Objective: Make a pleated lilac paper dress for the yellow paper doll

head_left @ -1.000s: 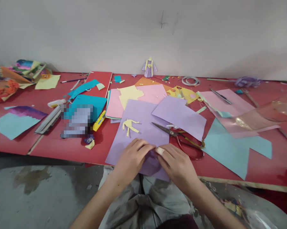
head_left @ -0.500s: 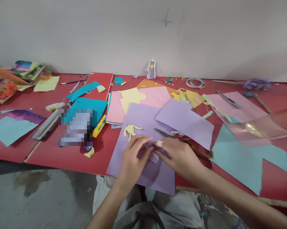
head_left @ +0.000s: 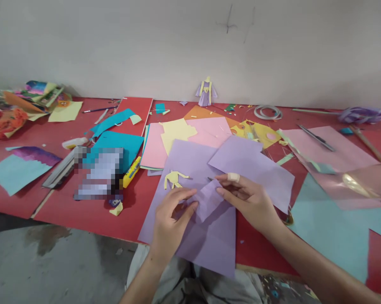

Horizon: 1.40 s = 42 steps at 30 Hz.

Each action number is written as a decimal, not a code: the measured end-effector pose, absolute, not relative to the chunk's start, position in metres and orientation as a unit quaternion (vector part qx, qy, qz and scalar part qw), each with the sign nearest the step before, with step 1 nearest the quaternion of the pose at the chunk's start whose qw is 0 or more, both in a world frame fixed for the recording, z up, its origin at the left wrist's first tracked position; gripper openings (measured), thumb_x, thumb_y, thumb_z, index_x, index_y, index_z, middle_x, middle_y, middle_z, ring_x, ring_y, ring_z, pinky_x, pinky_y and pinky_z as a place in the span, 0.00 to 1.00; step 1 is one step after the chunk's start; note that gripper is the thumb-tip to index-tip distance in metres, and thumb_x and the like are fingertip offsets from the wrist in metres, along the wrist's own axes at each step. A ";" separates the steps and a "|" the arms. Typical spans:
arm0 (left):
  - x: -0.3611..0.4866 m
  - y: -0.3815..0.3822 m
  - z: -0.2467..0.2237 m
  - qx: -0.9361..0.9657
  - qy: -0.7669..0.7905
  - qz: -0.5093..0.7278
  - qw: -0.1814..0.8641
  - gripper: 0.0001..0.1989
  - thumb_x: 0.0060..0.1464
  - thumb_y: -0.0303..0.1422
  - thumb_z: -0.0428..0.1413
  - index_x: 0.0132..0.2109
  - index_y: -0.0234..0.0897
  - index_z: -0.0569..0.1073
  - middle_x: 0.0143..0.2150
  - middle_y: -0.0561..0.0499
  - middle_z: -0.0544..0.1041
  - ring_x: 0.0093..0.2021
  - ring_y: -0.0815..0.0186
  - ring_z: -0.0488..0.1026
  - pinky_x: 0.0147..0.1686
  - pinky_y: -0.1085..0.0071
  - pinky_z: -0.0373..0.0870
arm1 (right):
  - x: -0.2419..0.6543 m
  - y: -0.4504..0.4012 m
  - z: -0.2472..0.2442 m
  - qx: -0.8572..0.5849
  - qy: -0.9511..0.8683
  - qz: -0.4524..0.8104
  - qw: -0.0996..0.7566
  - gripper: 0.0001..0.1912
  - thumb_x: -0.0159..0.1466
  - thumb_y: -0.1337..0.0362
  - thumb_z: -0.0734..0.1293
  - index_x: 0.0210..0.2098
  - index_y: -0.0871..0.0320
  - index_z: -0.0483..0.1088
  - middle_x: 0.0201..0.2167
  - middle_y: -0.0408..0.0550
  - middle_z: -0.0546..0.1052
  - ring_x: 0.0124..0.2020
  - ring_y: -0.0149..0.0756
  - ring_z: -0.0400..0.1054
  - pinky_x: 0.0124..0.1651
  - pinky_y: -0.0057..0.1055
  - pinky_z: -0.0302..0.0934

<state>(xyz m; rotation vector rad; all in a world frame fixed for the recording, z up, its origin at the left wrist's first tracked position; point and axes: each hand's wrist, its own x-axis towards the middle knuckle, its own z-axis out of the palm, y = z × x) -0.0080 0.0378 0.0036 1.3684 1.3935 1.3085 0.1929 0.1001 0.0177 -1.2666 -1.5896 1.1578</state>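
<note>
Near the front edge of the red desk, both hands pinch a small purple paper piece above a larger purple sheet. The left hand grips its left edge; the right hand, a bandage on one finger, grips its right corner. A yellow paper figure lies just beyond.

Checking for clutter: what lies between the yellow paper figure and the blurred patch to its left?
In the head view, mostly bare red table, with a yellow cutter beside the patch.
</note>
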 end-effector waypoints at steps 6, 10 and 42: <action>-0.007 0.037 0.004 0.490 0.543 0.541 0.414 0.11 0.57 0.31 0.63 0.48 0.47 0.79 0.48 0.51 0.78 0.49 0.68 0.76 0.45 0.79 0.76 | 0.197 0.099 0.020 -0.499 -0.587 0.493 0.404 0.17 0.58 0.56 0.75 0.45 0.52 0.77 0.33 0.44 0.75 0.33 0.32 0.71 0.35 0.27 0.70; -0.007 0.037 0.005 0.453 0.545 0.563 0.425 0.10 0.56 0.31 0.64 0.46 0.47 0.80 0.46 0.54 0.81 0.46 0.71 0.78 0.48 0.80 0.75 | 0.198 0.099 0.021 -0.477 -0.577 0.522 0.409 0.11 0.57 0.56 0.75 0.38 0.53 0.77 0.32 0.44 0.75 0.33 0.33 0.71 0.34 0.27 0.69; -0.054 0.096 0.010 0.696 0.640 0.226 0.233 0.21 0.61 0.28 0.55 0.60 0.38 0.69 0.53 0.45 0.76 0.51 0.58 0.74 0.51 0.63 0.72 | 0.199 0.100 0.019 -0.474 -0.625 0.467 0.408 0.11 0.61 0.54 0.71 0.37 0.54 0.73 0.31 0.44 0.76 0.34 0.34 0.73 0.33 0.26 0.71</action>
